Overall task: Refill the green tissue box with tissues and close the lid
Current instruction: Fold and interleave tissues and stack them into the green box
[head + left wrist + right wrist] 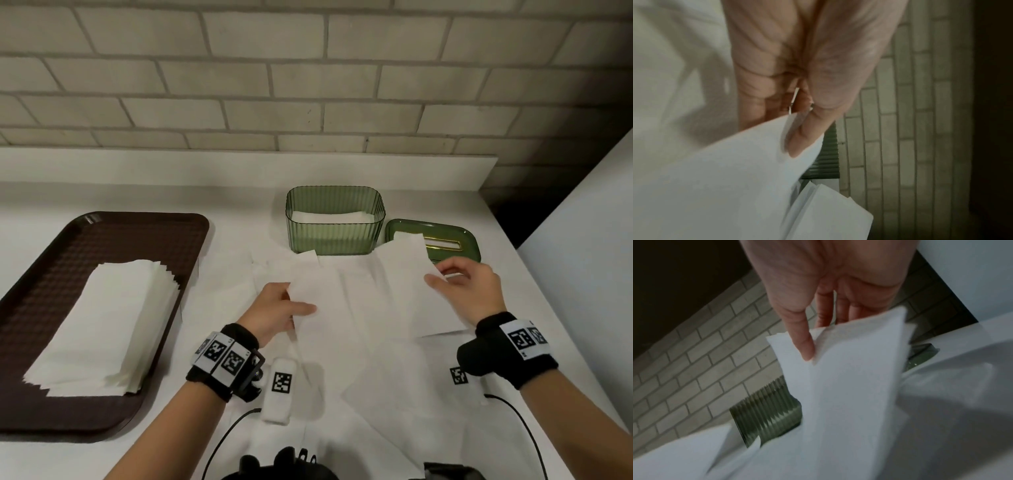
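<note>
The ribbed green tissue box (335, 236) stands open at the back of the counter, with some white tissues lying inside (330, 217). Its green lid (455, 240) lies flat to the right of it, slot up. In front of the box a loose bunch of white tissues (363, 308) hangs between my hands. My left hand (277, 310) pinches its left end, thumb on top (803, 139). My right hand (462, 284) pinches the right end, thumb (805, 344) pressed on the sheet. The box's ribbed wall (766, 412) shows behind the tissues.
A dark brown tray (41, 274) on the left carries a stack of folded white tissues (102, 325). More loose sheets (394, 394) lie on the counter under my hands. A brick wall runs behind, a white panel (582, 257) stands at the right.
</note>
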### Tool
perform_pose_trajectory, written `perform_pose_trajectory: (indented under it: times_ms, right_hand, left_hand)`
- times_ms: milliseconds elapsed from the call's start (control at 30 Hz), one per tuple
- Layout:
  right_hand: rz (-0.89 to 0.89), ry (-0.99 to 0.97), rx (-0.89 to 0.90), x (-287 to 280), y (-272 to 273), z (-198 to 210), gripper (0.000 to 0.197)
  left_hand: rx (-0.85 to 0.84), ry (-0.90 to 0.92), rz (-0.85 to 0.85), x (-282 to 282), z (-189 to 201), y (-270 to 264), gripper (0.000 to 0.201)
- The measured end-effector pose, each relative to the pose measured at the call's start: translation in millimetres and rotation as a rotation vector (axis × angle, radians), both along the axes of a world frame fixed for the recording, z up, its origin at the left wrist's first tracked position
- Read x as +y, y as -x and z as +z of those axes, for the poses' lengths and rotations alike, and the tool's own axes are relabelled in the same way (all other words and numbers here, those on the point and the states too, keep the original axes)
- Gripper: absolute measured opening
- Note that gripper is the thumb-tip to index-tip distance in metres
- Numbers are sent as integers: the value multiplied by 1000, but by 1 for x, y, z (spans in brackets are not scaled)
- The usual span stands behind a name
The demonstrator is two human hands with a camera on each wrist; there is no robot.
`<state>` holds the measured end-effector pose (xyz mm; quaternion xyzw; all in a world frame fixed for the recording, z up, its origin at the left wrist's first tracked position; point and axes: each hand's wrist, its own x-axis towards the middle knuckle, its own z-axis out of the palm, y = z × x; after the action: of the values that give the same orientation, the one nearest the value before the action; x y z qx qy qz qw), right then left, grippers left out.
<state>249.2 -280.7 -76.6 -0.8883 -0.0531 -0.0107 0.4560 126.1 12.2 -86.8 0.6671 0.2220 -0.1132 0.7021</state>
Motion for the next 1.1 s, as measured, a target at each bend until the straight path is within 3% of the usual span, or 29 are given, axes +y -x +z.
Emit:
perform_pose_trajectory:
  times_ms: [100,233,433,533,633,700,767,833,967,1033,1100]
  right_hand:
    - [17,-122,-43,-1,1,15,14]
    - [45,-337,-12,3,1,31,13]
    - [153,-478,47,28,16,46,21]
    - [215,-556,210,44,29,43,19]
    - [254,-603,344,55,42,36,21]
    - [250,-637,409,61,49,32,27]
    - [237,-675,461,67,53,27,33]
    - [226,-711,511,71,56,23,42]
    - [227,-760,578,72,60,21,33]
    - [228,-766,593,70,63,21,34]
    - [210,-750,593,65,63,19,40]
  left_hand:
    - [50,140,49,1,-5,5,16]
    - [104,285,111,-1,-8,10,21]
    - [131,452,150,-2,-7,14,24]
    - [37,234,233,-9,-1,15,15]
    - [-179,-328,316,-12,-1,17,39]
    - [-354,-516,275,-17,4,19,42]
    - [-371,-425,112,-24,7,18,37]
    - [-249,-174,-63,-34,11,17,41]
    - [-26,355,-84,-45,13,14,49]
    - [-47,419,-67,-42,17,15,41]
    - [-129,363,-50,-37,20,14,26]
